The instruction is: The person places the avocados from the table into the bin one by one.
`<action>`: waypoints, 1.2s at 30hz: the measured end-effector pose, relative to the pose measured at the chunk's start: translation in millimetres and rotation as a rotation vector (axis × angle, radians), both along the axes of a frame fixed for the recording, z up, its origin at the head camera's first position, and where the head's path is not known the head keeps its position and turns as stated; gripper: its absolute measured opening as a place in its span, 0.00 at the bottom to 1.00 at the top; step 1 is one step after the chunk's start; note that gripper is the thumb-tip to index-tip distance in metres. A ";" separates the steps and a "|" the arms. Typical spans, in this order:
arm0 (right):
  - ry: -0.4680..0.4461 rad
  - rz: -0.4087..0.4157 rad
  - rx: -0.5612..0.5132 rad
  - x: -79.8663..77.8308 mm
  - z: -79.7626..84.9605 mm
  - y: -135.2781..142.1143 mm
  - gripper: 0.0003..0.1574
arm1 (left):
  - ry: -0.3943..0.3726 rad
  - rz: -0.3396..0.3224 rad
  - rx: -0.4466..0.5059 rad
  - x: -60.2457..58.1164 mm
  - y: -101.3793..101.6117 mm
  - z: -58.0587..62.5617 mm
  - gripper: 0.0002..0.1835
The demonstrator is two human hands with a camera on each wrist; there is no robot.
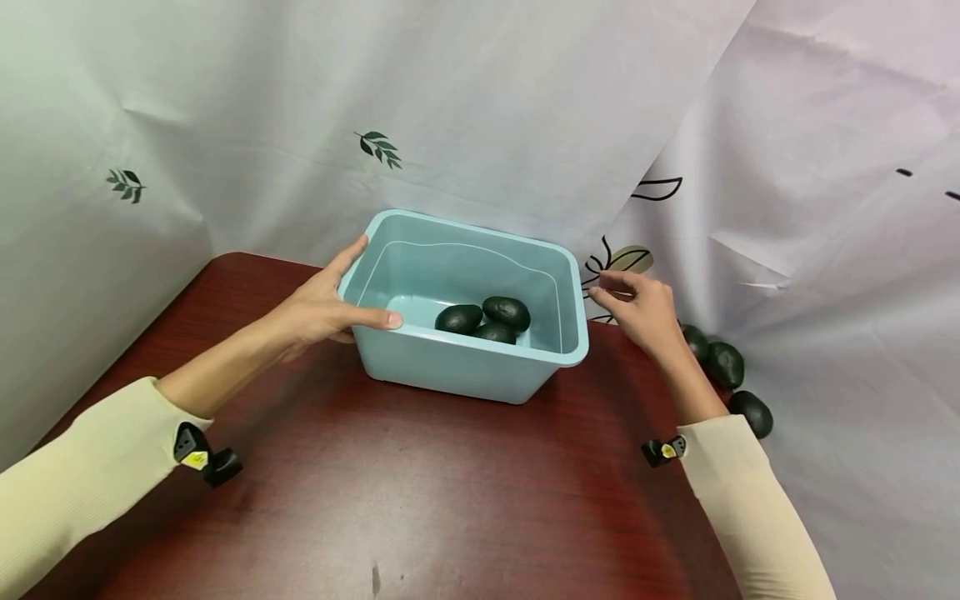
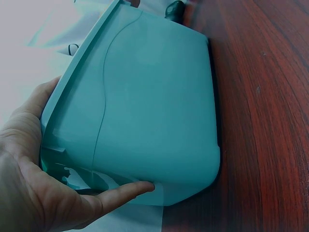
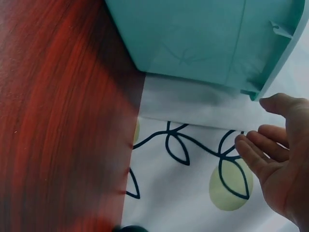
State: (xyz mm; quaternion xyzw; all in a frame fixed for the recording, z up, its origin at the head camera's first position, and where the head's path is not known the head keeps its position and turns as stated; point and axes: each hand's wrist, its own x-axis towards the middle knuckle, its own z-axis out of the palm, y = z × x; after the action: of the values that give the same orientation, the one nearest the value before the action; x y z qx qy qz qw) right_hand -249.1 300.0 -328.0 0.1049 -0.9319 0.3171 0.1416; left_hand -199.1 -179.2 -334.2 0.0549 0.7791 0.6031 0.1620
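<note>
A light blue plastic bin [image 1: 457, 367] stands near the back of the table, with three dark avocados [image 1: 507, 313] lying together on its floor. My left hand [image 1: 318, 308] grips its left end, thumb over the front rim and fingers along the side. In the left wrist view, a finger of the left hand [image 2: 53, 193] lies under the bin's rim against the wall. Just off the bin's right end is my right hand [image 1: 641, 308], apart from the rim and holding nothing. In the right wrist view, the loosely bent fingers of the right hand [image 3: 285, 150] are near the bin's corner.
Several more avocados [image 1: 725, 365] lie at the table's right edge, partly behind the right forearm. The dark red wooden table [image 1: 420, 492] meets a white patterned cloth [image 1: 487, 108] at the back and sides. Each wrist wears a small black camera [image 1: 202, 454].
</note>
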 end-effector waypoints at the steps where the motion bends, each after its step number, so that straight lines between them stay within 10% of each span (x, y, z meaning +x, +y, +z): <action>1: -0.008 -0.003 0.002 0.6 -1.0 1.8 0.30 | 0.000 0.000 0.000 -0.1 0.0 -0.1 0.74; 36: -0.097 -0.172 0.013 -1.8 -32.5 60.0 0.37 | 0.001 0.004 -0.002 1.2 0.4 0.1 0.75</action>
State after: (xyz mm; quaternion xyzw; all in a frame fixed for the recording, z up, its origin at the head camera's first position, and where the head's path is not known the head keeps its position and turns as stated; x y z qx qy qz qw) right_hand -250.9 360.0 -360.5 0.0099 -0.9452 0.3026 0.1225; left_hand -197.9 -178.8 -334.1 0.0534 0.7801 0.6024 0.1602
